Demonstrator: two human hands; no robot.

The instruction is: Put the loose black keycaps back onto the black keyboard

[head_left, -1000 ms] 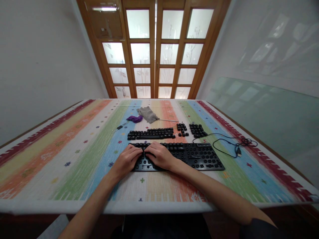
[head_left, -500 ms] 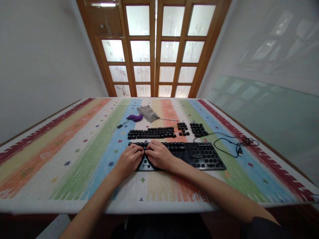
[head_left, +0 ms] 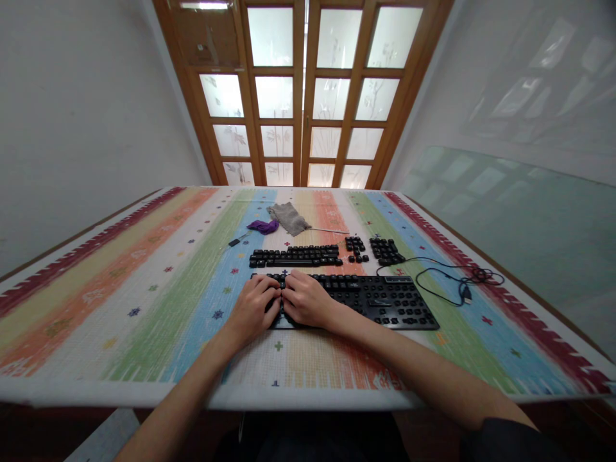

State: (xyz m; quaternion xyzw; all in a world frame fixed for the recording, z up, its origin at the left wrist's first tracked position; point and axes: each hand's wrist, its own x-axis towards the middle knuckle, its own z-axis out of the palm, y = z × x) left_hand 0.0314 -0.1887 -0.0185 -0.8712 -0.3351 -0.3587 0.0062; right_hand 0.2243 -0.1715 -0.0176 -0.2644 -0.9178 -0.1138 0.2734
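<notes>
A black keyboard (head_left: 356, 298) lies near the table's front edge, with keycaps along its top rows and bare key sockets over much of the rest. Over its left part, my left hand (head_left: 256, 303) and my right hand (head_left: 307, 298) meet with fingertips almost touching. Both hands have bent fingers pressed together; whatever sits between the tips is too small or hidden to name. Behind the keyboard, loose black keycaps (head_left: 296, 255) lie in rows, with smaller groups of keycaps (head_left: 355, 247) and number-pad keycaps (head_left: 385, 251) to their right.
A grey cloth (head_left: 289, 219) and a purple cloth (head_left: 263, 226) lie farther back, beside a thin rod (head_left: 332, 230) and a small black object (head_left: 233, 242). The coiled USB cable (head_left: 474, 277) rests at the right. A striped tablecloth (head_left: 158, 321) covers the table.
The whole view has shifted slightly. Both hands stay together over the keyboard's left part, with only slight finger movement; the loose keycaps look unchanged.
</notes>
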